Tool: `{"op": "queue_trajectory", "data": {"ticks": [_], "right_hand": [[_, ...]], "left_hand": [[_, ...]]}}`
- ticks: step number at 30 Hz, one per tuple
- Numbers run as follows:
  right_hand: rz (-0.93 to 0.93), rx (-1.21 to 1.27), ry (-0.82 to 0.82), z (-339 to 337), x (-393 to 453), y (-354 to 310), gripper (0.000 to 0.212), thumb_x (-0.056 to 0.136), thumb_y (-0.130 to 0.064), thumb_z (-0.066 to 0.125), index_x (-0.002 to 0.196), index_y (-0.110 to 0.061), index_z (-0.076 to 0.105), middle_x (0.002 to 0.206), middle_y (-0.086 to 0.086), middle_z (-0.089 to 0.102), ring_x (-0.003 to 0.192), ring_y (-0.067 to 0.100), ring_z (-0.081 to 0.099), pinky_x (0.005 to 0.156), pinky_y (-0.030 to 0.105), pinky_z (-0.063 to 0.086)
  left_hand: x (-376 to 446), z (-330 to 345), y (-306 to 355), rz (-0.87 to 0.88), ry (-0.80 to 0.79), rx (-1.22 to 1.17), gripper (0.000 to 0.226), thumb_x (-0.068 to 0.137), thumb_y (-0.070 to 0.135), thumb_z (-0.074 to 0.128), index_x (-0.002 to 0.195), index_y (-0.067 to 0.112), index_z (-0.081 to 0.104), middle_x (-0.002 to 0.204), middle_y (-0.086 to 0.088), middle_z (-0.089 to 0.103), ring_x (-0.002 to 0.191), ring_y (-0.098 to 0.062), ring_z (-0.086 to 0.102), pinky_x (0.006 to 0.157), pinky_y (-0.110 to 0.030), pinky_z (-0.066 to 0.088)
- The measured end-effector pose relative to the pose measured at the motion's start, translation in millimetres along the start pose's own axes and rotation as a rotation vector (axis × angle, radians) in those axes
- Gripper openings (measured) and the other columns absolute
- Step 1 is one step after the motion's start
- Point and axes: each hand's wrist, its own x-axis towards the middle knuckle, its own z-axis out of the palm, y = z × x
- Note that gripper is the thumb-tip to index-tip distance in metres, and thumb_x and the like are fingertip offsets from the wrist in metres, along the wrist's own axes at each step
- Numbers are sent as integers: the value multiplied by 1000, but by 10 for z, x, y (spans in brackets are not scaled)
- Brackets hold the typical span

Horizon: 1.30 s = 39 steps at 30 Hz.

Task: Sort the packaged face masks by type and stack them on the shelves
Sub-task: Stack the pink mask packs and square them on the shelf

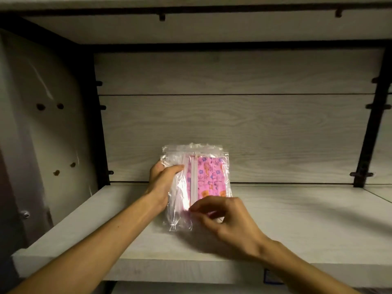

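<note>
Pale wood-grain shelf point(297, 219) filled the lower frame, back panel point(233, 124) behind. At centre stood my mask pack point(209, 179), pink floral masks in clear plastic, upright on that board. My left hand point(162, 181) gripped its left edge, fingers curled round; my right hand point(224, 219) pinched the bottom edge.

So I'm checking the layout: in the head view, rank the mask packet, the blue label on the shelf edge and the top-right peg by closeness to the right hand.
1. mask packet, under the right hand fingertips.
2. blue label, below, on the shelf edge.
3. top-right peg, far above.
</note>
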Motion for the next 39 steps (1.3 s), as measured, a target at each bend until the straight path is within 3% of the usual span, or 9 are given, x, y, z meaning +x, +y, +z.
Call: {"op": "queue_trajectory", "data": {"ticks": [3, 6, 8, 13, 16, 21, 26, 31, 39], "right_hand": [[160, -32, 382, -190, 109, 175, 45, 88, -46, 69, 129, -31, 60, 126, -17, 65, 100, 5, 64, 86, 34, 56], [483, 167, 291, -350, 237, 293, 79, 84, -35, 77, 149, -14, 37, 127, -6, 57, 91, 5, 61, 76, 20, 47], [540, 378, 188, -344, 255, 327, 67, 81, -23, 77, 138, -9, 46, 110, 1, 70, 79, 9, 69, 63, 19, 52], [496, 480, 272, -235, 190, 375, 26, 88, -5, 67, 110, -12, 55, 76, 6, 72, 53, 13, 68, 44, 26, 52], [419, 366, 352, -285, 225, 345, 18, 90, -7, 65, 104, -15, 57, 86, 3, 66, 63, 6, 67, 52, 17, 52], [227, 180, 321, -326, 211, 318, 29, 89, -13, 65, 115, -22, 54, 107, 5, 65, 94, 28, 69, 77, 48, 62], [153, 299, 259, -587, 298, 332, 85, 81, -40, 82, 150, -31, 34, 140, -15, 50, 119, 7, 60, 91, 32, 58], [229, 329, 19, -589, 144, 570, 29, 88, -9, 73, 116, -13, 68, 105, -1, 78, 98, 15, 74, 82, 30, 61], [210, 460, -71, -583, 182, 464, 55, 86, 15, 49, 125, -21, 59, 110, -8, 76, 105, 10, 71, 79, 19, 57]], "left_hand": [[-48, 14, 62, 59, -47, 0, 13, 83, 11, 75, 86, 18, 65, 70, 15, 72, 85, -13, 67, 73, -28, 47], [-146, 14, 111, 103, -140, -34, 19, 77, 18, 73, 94, 17, 66, 93, -5, 76, 101, -31, 69, 94, -45, 53], [-194, 16, 105, 133, -240, -21, 29, 73, 24, 74, 100, 16, 65, 104, -14, 75, 106, -36, 69, 96, -49, 52], [-242, 84, 42, 171, -231, 106, 31, 77, 20, 84, 100, 15, 64, 94, -1, 76, 90, -14, 73, 79, -26, 57], [-189, 81, 98, 107, -284, 162, 46, 79, 24, 84, 116, 10, 59, 110, -6, 74, 103, -18, 70, 93, -31, 55], [-185, 119, 219, 86, -372, 176, 39, 79, 21, 85, 110, 8, 66, 101, -2, 78, 102, -17, 73, 93, -31, 55], [-89, 171, 412, 138, -401, -182, 49, 70, 20, 89, 114, 4, 74, 112, -18, 75, 108, -32, 71, 101, -45, 53], [-265, 153, 79, 42, -526, -98, 44, 66, 27, 89, 105, 9, 79, 110, -13, 76, 110, -28, 70, 109, -46, 48], [-245, 184, 186, 46, -589, 128, 38, 73, 16, 89, 105, 1, 75, 108, -20, 75, 106, -35, 72, 97, -44, 57]]}}
